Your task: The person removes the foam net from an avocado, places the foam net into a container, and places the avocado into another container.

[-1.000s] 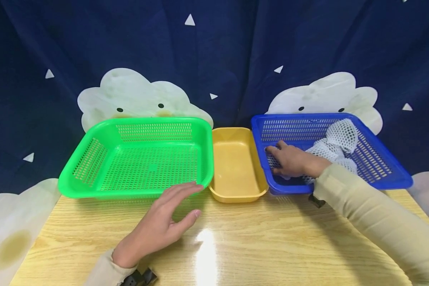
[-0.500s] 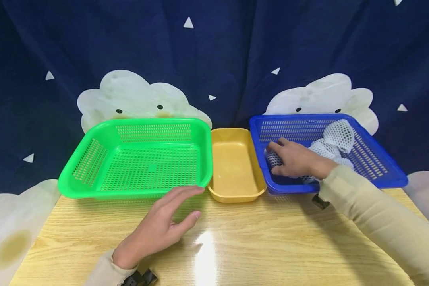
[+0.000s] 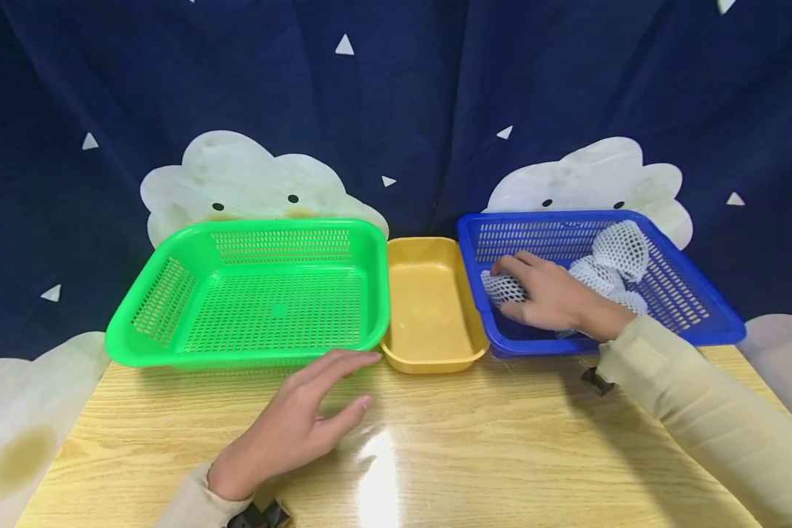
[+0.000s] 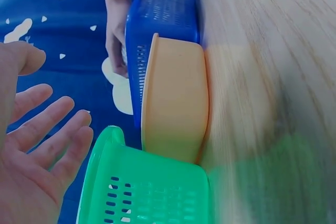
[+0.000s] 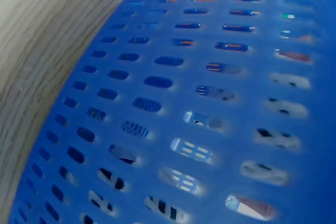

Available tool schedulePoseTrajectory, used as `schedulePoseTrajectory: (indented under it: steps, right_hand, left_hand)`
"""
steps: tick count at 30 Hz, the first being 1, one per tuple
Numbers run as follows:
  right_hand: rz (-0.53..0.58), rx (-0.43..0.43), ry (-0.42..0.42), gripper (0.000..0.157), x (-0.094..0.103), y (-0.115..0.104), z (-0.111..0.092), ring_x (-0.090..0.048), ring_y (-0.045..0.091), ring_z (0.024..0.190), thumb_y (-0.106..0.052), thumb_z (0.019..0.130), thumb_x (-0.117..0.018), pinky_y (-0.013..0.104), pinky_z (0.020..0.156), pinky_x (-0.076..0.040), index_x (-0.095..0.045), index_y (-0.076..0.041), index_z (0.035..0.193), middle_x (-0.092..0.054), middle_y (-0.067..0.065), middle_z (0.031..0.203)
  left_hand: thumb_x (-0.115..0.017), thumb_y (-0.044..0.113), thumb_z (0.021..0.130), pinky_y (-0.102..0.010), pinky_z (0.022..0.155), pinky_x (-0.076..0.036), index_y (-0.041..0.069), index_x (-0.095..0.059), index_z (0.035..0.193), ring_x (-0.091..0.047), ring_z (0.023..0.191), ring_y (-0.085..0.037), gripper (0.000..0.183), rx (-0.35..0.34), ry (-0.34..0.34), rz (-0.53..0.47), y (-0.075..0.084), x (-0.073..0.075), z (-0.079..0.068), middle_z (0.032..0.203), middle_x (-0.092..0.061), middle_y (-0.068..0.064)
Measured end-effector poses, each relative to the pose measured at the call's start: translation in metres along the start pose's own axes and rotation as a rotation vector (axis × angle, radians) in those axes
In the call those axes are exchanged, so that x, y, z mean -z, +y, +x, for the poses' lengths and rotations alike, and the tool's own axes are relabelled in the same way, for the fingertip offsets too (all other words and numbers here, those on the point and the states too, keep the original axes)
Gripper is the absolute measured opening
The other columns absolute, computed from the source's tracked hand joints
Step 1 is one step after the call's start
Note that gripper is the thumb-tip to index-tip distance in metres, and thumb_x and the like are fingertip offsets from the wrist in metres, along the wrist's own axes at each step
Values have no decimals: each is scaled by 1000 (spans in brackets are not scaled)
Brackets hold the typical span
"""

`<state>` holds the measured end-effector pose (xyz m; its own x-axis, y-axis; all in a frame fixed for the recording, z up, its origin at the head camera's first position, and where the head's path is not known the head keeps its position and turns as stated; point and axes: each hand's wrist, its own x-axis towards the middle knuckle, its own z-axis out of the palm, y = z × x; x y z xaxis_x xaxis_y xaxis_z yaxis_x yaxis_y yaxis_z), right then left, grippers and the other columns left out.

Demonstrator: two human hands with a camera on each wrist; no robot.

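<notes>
In the head view, my right hand [image 3: 554, 297] reaches into the blue basket [image 3: 716, 312]. Thumb and fingers grip the side of a white foam fruit net [image 3: 501, 288] at the basket's left end; whatever the net contains is hard to make out. Other white foam nets [image 3: 620, 249], bulging and rounded, lie to the right of that hand. My left hand [image 3: 297, 418], fingers extended and holding nothing, hovers over the wooden table in front of the green basket [image 3: 247, 359]. The right wrist view has only the slotted blue basket wall [image 5: 157, 82], not the hand.
Between the two baskets stands a yellow tub [image 3: 435, 363], close against both. Light wood tabletop [image 3: 475, 440] runs along the front. Behind everything hangs a dark blue curtain [image 3: 416, 95] with clouds and triangles.
My right hand has gone from reaching down at the basket's left end to gripping a foam net there, which now shows more between thumb and fingers. My left hand stays nearly still.
</notes>
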<state>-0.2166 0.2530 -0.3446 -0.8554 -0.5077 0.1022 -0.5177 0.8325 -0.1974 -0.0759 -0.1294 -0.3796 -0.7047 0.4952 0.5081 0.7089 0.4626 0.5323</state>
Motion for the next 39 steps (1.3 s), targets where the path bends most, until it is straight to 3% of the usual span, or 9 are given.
schedulePoseTrajectory:
  steps: [16,23,28,39]
  right_hand:
    - [114,8,107,49,10,-12,-20,-63,21,113,-21,80,-74,49,98,-52,-63,-23,128,-66,-1,123]
    - [121,71,170,53,16,-16,-30,-60,12,102,-18,78,-74,39,87,-52,-63,-24,129,-67,-5,119]
    - [121,144,204,57,19,-22,-34,-58,8,100,-15,75,-75,32,83,-50,-63,-25,130,-68,-6,120]
    - [152,261,193,60,23,-43,-40,-58,3,100,-16,74,-77,25,76,-54,-62,-25,131,-65,-8,127]
  left_hand:
    - [-73,18,96,-38,107,-56,20,-58,144,-65,128,-16,50,-5,-19,-2,-3,-3,-1,137,-68,1]
    - [-71,20,98,-38,105,-57,20,-58,144,-65,129,-15,48,13,-51,-17,-3,-5,-1,137,-68,2]
    - [-71,18,98,-31,95,-61,18,-59,142,-67,123,-14,46,3,-47,-45,-4,-7,-1,136,-68,1]
    - [-70,19,98,-29,91,-62,16,-62,139,-69,121,-15,42,15,-63,-65,-3,-10,-2,135,-69,1]
